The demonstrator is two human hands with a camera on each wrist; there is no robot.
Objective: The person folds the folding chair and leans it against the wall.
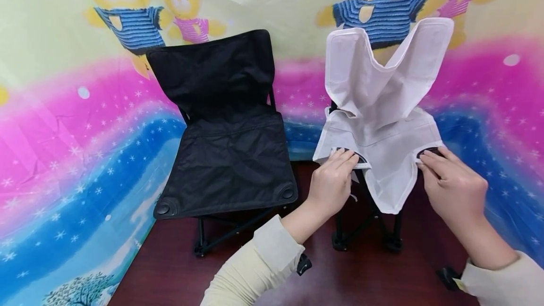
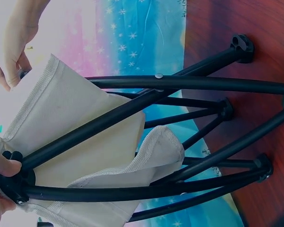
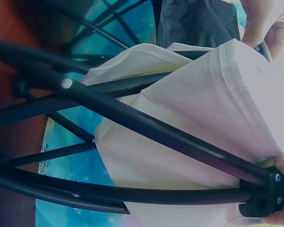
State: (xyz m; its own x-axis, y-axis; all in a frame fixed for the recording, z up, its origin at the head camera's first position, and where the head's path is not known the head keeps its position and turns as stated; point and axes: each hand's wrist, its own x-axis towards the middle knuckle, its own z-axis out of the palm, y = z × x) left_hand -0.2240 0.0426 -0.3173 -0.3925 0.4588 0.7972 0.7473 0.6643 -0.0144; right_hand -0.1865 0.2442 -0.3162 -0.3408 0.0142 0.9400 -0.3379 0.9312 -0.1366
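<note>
A small white folding chair [image 1: 384, 138] stands at the right in the head view, partly folded, its seat and backrest fabric sagging in a V. At its front left corner my left hand [image 1: 333, 178] grips the seat, fingers on top of the black corner patch. In the left wrist view, the thumb presses a black plastic corner joint [image 2: 20, 182] where frame tubes meet. My right hand [image 1: 456, 188] holds the front right corner likewise, with finger and thumb on its corner joint [image 3: 262, 194] in the right wrist view. Crossed black tubes [image 2: 128, 113] run below the fabric.
Left of the white chair stands a black folding chair [image 1: 229, 159], unfolded, its seat spread flat. Both are on a dark red wood-look surface [image 1: 170, 259]. A printed cloth [image 1: 63, 155] with bears and snowflakes hangs behind and at the sides.
</note>
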